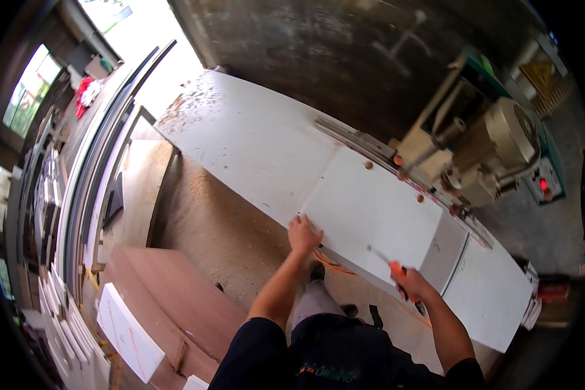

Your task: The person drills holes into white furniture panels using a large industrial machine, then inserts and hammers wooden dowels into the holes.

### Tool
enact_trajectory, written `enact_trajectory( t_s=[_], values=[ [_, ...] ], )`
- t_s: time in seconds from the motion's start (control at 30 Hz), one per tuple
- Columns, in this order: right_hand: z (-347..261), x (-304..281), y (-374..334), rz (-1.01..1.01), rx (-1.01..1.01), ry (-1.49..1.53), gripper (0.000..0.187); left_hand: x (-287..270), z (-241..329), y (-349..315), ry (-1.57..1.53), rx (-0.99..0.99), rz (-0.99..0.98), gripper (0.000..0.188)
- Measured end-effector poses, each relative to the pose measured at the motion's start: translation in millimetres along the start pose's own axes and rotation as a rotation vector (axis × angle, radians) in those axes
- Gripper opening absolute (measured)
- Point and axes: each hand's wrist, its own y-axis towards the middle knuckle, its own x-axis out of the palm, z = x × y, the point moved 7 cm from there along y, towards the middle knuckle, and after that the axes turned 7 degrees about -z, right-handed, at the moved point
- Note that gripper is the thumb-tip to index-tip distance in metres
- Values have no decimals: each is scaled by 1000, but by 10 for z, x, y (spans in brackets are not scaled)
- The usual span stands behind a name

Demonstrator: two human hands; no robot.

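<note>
A long white-topped worktable [253, 136] stretches across in front of me, with a white panel [370, 201] lying on its middle part. My left hand [303, 235] rests on the near edge of the panel's left corner, fingers apart and touching the surface. Over the near edge farther right, my right hand [412, 286] is wrapped round an orange-and-black air blow gun [397, 267]. Its thin metal nozzle points left over the panel and is blurred. An orange hose [335, 265] loops below the table edge, and part of it shows under my right hand.
A rail [357, 140] with brown knobs runs along the table's far side. Behind it stands a machine with a motor [510, 133] and a lit red button [543, 184]. Wood shavings [192, 101] lie at the table's far left end. Brown boards [169, 279] stand at my left.
</note>
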Motion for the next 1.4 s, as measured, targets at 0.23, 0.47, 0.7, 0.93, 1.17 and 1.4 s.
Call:
enact_trajectory(
  t_s=[0.23, 0.47, 0.7, 0.93, 1.17, 1.4],
  values=[
    [-1155, 690, 408, -312, -57, -213, 28, 350, -65, -1081, -343, -114, 243, 67],
    [-286, -83, 484, -302, -104, 398, 39, 1473, 392, -1538, -1621, -704, -364, 53],
    [1112, -803, -113, -298, 137, -30, 27, 1615, 154, -1271, -1510, -571, 119, 44],
    [1378, -1029, -302, -277, 11, 205, 29, 2088, -265, -2006, -2172, -609, -59, 32],
    [1059, -1451, 63, -277, -42, 49, 33, 1528, 712, -1873, -1911, -357, 13, 34],
    [169, -1074, 277, -448, -117, -21, 34, -379, 292, -2646, -1450, -330, 391, 17]
  ],
)
